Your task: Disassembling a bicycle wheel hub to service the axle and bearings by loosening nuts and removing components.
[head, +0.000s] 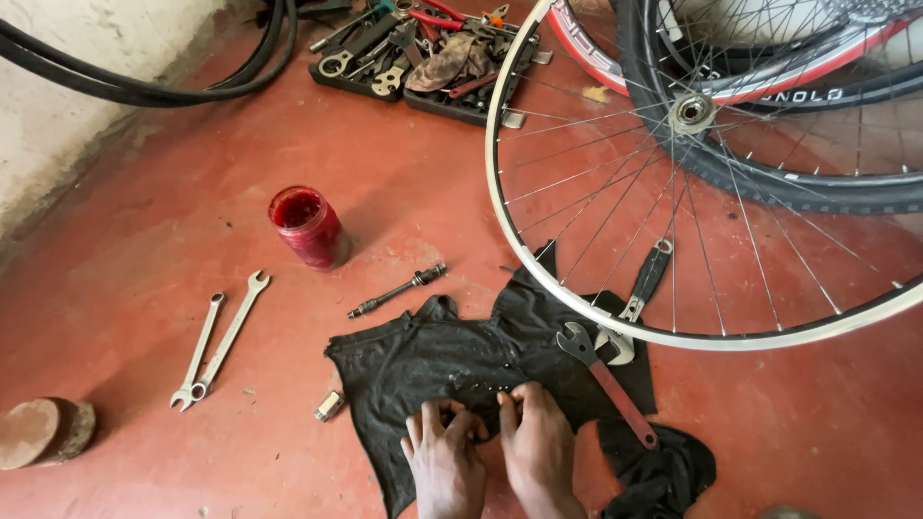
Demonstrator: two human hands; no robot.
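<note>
My left hand [444,459] and my right hand [535,442] rest side by side on a black rag [423,360] spread on the red floor. Their fingertips press on a row of small dark bearing balls [481,387] lying on the rag; whether either hand pinches one I cannot tell. A red-handled adjustable wrench [606,380] lies on the rag just right of my right hand. A thin metal axle [397,289] lies above the rag, and a small metal nut [329,406] sits left of it.
A bare spoked bicycle rim [538,269] lies at right over a black-handled adjustable wrench [642,288], with a tyred wheel [769,173] behind. A red jar [306,226], two spanners [217,341], a tool tray [423,58], black tubes [144,86] and a wooden block [43,431] surround.
</note>
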